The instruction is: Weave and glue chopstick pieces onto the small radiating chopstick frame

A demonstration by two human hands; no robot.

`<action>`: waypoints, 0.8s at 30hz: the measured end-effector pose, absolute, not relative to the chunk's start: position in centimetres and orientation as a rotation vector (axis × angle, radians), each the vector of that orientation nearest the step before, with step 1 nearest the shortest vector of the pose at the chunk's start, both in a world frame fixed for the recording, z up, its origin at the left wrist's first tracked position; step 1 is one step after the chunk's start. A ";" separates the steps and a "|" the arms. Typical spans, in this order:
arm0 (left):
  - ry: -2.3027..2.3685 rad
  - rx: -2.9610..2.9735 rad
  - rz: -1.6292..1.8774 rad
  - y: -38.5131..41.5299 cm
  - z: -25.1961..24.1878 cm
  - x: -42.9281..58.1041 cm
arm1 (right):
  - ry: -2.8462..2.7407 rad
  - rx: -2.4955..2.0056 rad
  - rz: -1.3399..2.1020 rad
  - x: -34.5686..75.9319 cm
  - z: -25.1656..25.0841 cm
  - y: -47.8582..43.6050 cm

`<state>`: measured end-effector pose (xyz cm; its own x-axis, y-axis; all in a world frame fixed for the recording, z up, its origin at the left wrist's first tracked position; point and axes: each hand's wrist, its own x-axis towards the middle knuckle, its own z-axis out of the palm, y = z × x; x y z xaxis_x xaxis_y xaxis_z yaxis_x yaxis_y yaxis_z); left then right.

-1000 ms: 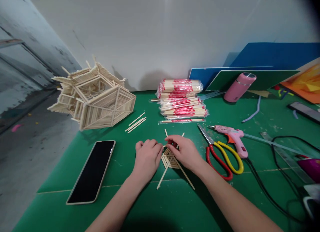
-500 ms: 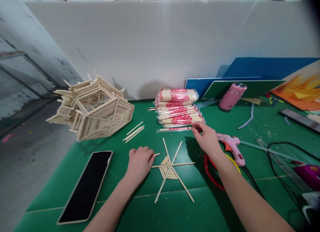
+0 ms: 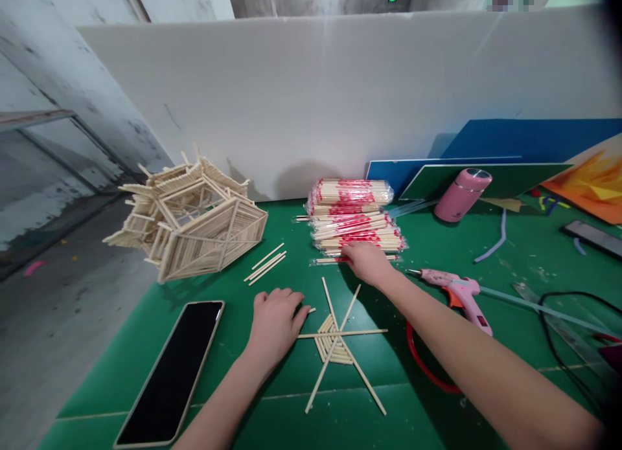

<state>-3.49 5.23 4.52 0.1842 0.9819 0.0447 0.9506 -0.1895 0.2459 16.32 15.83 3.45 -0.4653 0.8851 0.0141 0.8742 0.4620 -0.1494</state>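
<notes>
My left hand (image 3: 276, 324) rests low over the green table with its fingers curled; a thin wooden stick (image 3: 312, 310) pokes out past the fingertips, most of it hidden. Just right of it lies a flat frame of crossed wooden sticks (image 3: 362, 333), with short pieces forming a partial web between some spokes. My right hand (image 3: 367, 262) reaches to a single plastic-wrapped packet of chopsticks (image 3: 326, 261), fingers closed at its middle. Behind that packet is a pile of wrapped chopsticks (image 3: 357, 223) with red print.
Left stand a stick-built model (image 3: 208, 223), several loose sticks (image 3: 266, 267) and a phone (image 3: 170, 375). To the right lie a pink glue gun (image 3: 459, 291) with its cord, a red ring (image 3: 422, 359) and a pink bottle (image 3: 462, 196). A white board (image 3: 291, 100) stands behind.
My right hand has moved left along the wrapped chopsticks, from the right end to the middle. My left hand stays beside the stick frame. The view has tilted up slightly.
</notes>
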 end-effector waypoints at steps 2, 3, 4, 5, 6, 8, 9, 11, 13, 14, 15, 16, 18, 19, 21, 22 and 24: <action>1.903 2.241 0.394 5.6 4.7 -3.5 | -2.641 -1.563 0.171 16.0 3.3 16.1; 1.903 2.213 0.452 5.8 4.8 -3.5 | -2.649 -1.556 0.170 16.0 3.3 16.2; 1.897 2.182 0.514 6.0 4.8 -3.5 | -2.653 -1.546 0.173 16.0 3.3 16.2; 1.884 2.146 0.580 6.1 4.7 -3.5 | -2.651 -1.535 0.182 16.1 3.5 16.2; 1.865 2.107 0.650 6.2 4.7 -3.5 | -2.643 -1.521 0.194 16.2 3.7 16.0; 1.821 2.011 0.806 6.5 4.6 -3.3 | -2.607 -1.480 0.228 16.4 4.8 15.6; 1.799 1.953 0.891 6.6 4.7 -3.1 | -2.578 -1.453 0.247 16.4 5.6 15.2; 1.753 1.830 1.064 6.8 5.3 -2.3 | -2.500 -1.390 0.282 16.2 7.6 14.2; 1.699 1.710 1.233 6.9 6.5 -1.3 | -2.423 -1.308 0.332 15.5 9.7 12.8; 1.666 1.658 1.309 7.0 7.3 -0.8 | -2.388 -1.269 0.366 15.1 10.6 11.9; 1.614 1.582 1.410 6.9 8.1 -0.4 | -2.368 -1.229 0.406 14.8 11.4 10.9; 1.427 1.367 1.597 6.8 9.0 -0.1 | -2.349 -1.190 0.446 14.4 12.1 9.9; 1.178 1.100 1.748 6.4 10.5 0.0 | -2.287 -1.121 0.595 14.0 12.8 7.8; 1.118 1.020 1.786 6.1 11.1 -0.2 | -2.213 -1.098 0.745 13.9 12.9 6.8; 1.103 0.940 1.865 5.3 11.9 -0.9 | -2.075 -1.076 1.052 14.0 12.7 5.0; 1.112 0.915 1.903 4.9 12.2 -1.3 | -2.014 -1.068 1.187 14.1 12.4 4.1; 1.144 0.858 1.953 4.1 12.5 -1.9 | -1.923 -1.059 1.364 14.2 11.6 2.5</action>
<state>-1.94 4.13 12.47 -0.5313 0.8258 0.1893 -0.2388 -0.3604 0.9017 14.21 2.48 11.62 -0.5385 0.8426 -0.0070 0.2849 0.1743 -0.9426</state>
